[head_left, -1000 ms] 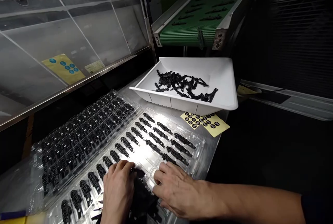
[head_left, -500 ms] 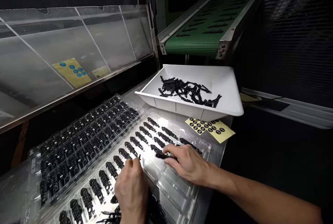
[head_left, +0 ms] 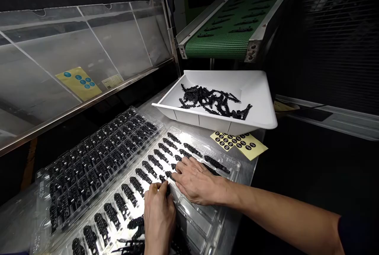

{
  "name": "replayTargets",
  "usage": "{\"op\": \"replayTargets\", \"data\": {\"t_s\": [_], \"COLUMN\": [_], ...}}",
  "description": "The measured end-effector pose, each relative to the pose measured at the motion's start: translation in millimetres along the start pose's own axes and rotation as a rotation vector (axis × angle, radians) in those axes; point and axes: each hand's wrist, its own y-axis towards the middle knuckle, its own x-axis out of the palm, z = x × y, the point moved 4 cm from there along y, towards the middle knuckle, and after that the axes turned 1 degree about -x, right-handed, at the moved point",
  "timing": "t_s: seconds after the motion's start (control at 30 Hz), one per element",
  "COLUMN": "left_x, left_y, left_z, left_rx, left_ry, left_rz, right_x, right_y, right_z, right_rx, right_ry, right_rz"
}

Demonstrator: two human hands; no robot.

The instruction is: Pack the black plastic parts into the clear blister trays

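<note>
While fingers press, glossy clear blister tray (head_left: 204,223), ridged black clips (head_left: 148,167).

Both hands crowd the near middle of the clear blister tray (head_left: 207,223); the right hand (head_left: 197,182) lies flat across its filled rows, the left hand (head_left: 158,215) just beside it; empty pockets lie open to the right of them; the filled tray (head_left: 97,156) blocks the left; the white bin (head_left: 260,117) walls off the far side, its rim overhanging the sticker sheet (head_left: 239,142); the slanted clear guard (head_left: 89,49) overhangs the left edge.
</note>
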Motion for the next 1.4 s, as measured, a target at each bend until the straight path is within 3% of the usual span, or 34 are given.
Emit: {"op": "replayTargets", "data": {"t_s": [0.3, 0.5, 0.73, 1.03, 1.17, 1.33, 1.4], "left_x": [4.5, -4.8, -14.1, -16.9, -24.2, -26.5, -30.2], "left_y": [0, -2, -12, -4, -19, -46, -49], "left_z": [-9, -3, 7, 16, -12, -78, -89], "left_rx": [-0.085, -0.035, -0.061, -0.034, -0.044, -0.157, -0.116], "left_ry": [-0.164, 0.082, 0.381, 0.448, 0.351, 0.200, 0.133], "left_rz": [0.081, 0.079, 0.209, 0.202, 0.161, -0.070, -0.026], "right_x": [16, 12, 10, 0, -6, 10, 19], "right_y": [12, 15, 16, 4, -7, -27, -32], "right_z": [4, 0, -5, 11, 6, -47, -63], "right_rx": [-0.048, -0.092, -0.222, -0.115, -0.077, -0.197, -0.173], "right_ry": [-0.036, -0.073, -0.137, -0.113, -0.013, 0.158, 0.183], "right_rz": [-0.003, 0.002, 0.011, -0.007, 0.032, -0.122, -0.094]}}
